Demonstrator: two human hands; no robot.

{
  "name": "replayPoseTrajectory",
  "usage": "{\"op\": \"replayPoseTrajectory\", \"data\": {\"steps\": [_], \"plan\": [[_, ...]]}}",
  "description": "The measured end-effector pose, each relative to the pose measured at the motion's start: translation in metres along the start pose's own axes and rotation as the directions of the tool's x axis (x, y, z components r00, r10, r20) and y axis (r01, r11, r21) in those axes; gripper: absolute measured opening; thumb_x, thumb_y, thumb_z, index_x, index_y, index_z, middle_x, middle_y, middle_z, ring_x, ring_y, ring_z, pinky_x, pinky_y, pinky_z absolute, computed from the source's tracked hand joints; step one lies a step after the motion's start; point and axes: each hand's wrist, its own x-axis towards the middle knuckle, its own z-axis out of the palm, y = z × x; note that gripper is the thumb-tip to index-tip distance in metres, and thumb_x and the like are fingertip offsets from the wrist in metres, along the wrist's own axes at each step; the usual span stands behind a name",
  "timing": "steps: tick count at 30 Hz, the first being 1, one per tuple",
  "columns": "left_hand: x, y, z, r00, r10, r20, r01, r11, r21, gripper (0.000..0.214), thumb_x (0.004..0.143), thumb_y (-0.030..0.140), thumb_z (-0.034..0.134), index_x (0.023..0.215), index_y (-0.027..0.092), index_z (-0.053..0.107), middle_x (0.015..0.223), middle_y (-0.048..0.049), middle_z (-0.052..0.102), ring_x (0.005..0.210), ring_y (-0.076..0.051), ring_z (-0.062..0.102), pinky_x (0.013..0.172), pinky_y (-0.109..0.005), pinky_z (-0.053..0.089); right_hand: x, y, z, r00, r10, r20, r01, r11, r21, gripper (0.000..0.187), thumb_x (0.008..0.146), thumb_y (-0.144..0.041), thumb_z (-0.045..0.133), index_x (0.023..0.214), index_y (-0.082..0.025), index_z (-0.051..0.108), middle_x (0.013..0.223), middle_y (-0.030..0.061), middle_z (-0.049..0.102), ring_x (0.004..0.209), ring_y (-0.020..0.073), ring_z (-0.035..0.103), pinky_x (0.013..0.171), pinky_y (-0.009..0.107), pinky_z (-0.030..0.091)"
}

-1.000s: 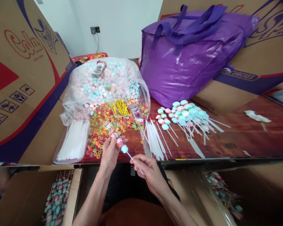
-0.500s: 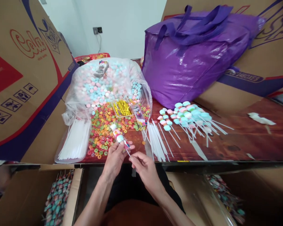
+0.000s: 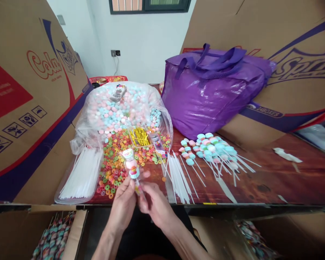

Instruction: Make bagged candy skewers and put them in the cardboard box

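The left hand (image 3: 124, 204) and right hand (image 3: 155, 206) are bare, as are both slim forearms; black clothing shows between them at six o'clock.

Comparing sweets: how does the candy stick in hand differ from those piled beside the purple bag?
The held candy stick stands upright between left hand and right hand; the piled candy sticks lie flat. The held one looks sleeved with a label; the piled ones look bare. Both carry pastel candies.
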Motion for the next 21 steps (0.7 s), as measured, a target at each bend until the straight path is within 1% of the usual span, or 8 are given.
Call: {"op": "replayPoseTrajectory", "data": {"steps": [2, 4, 6, 7, 10, 12, 15, 21], "plan": [[-0.002, 0.009, -0.006, 1.0, 0.015, -0.004, -0.015, 0.998, -0.058, 0.023, 0.076, 0.037, 0.08, 0.087, 0.018, 0.073, 0.069, -0.004, 0.061, 0.065, -0.017, 0.058, 0.065, -0.031, 0.051, 0.006, -0.011, 0.003, 0.979, 0.07, 0.189, -0.044, 0.99, -0.137, 0.048, 0.091, -0.056, 0.048, 0.057, -0.022, 0.044, 0.043, -0.0053, 0.042, 0.036, 0.009, 0.035, 0.041, 0.023, 0.025], [-0.001, 0.016, -0.012, 0.994, 0.097, -0.058, -0.103, 0.989, -0.105, 0.022, 0.074, 0.036, 0.081, 0.082, 0.018, 0.07, 0.063, 0.0002, 0.051, 0.061, -0.013, 0.051, 0.062, -0.026, 0.048, 0.017, -0.032, 0.0, 0.975, 0.005, 0.22, 0.107, 0.865, -0.49, 0.043, 0.092, -0.045, 0.051, 0.057, -0.021, 0.046, 0.049, -0.0021, 0.051, 0.044, 0.0116, 0.046, 0.045, 0.024, 0.031], [0.002, 0.02, -0.017, 0.974, 0.175, -0.143, -0.192, 0.975, -0.112, 0.025, 0.074, 0.035, 0.082, 0.078, 0.017, 0.066, 0.06, 0.0035, 0.044, 0.058, -0.009, 0.043, 0.058, -0.021, 0.042, 0.039, -0.058, -0.008, 0.963, -0.232, 0.135, 0.242, 0.529, -0.813, 0.036, 0.093, -0.029, 0.052, 0.058, -0.019, 0.052, 0.059, 0.0009, 0.059, 0.056, 0.0137, 0.054, 0.055, 0.025, 0.037], [0.003, 0.021, -0.019, 0.966, 0.186, -0.178, -0.207, 0.973, -0.106, 0.028, 0.073, 0.036, 0.083, 0.076, 0.016, 0.063, 0.06, 0.0046, 0.041, 0.055, -0.007, 0.038, 0.055, -0.02, 0.039, 0.053, -0.071, -0.011, 0.931, -0.356, 0.08, 0.217, 0.364, -0.906, 0.031, 0.095, -0.022, 0.048, 0.065, -0.018, 0.058, 0.068, 0.0028, 0.064, 0.063, 0.0147, 0.058, 0.061, 0.026, 0.04], [0.005, 0.019, -0.022, 0.958, 0.101, -0.27, -0.128, 0.988, -0.087, 0.041, 0.067, 0.039, 0.087, 0.07, 0.016, 0.053, 0.06, 0.0066, 0.041, 0.052, -0.005, 0.03, 0.05, -0.018, 0.033, 0.102, -0.102, -0.019, 0.879, -0.477, -0.013, -0.058, -0.08, -0.995, 0.024, 0.097, -0.016, 0.046, 0.098, -0.019, 0.07, 0.11, 0.0096, 0.069, 0.1, 0.0214, 0.062, 0.078, 0.028, 0.043], [0.005, 0.014, -0.023, 0.943, 0.046, -0.328, -0.077, 0.994, -0.082, 0.048, 0.061, 0.042, 0.09, 0.069, 0.016, 0.05, 0.06, 0.0068, 0.043, 0.051, -0.004, 0.03, 0.05, -0.017, 0.032, 0.13, -0.111, -0.022, 0.891, -0.452, -0.039, -0.124, -0.161, -0.979, 0.023, 0.092, -0.012, 0.05, 0.101, -0.015, 0.071, 0.113, 0.0146, 0.068, 0.106, 0.0263, 0.061, 0.079, 0.031, 0.043], [0.004, 0.008, -0.026, 0.931, 0.033, -0.363, -0.069, 0.994, -0.087, 0.051, 0.057, 0.042, 0.092, 0.075, 0.017, 0.051, 0.062, 0.0064, 0.048, 0.052, -0.004, 0.033, 0.051, -0.017, 0.031, 0.155, -0.112, -0.024, 0.911, -0.412, -0.034, -0.117, -0.178, -0.977, 0.025, 0.088, -0.007, 0.051, 0.096, -0.014, 0.073, 0.106, 0.0168, 0.07, 0.101, 0.0281, 0.064, 0.077, 0.032, 0.044], [0.007, 0.014, -0.034, 0.951, 0.153, -0.269, -0.176, 0.982, -0.063, 0.041, 0.071, 0.043, 0.083, 0.076, 0.019, 0.051, 0.067, 0.0055, 0.053, 0.051, -0.004, 0.035, 0.055, -0.019, 0.035, 0.146, -0.107, -0.034, 0.871, -0.492, -0.018, -0.093, -0.128, -0.987, 0.029, 0.096, -0.017, 0.043, 0.104, -0.019, 0.071, 0.096, 0.0108, 0.072, 0.089, 0.0255, 0.066, 0.075, 0.032, 0.045]]}}
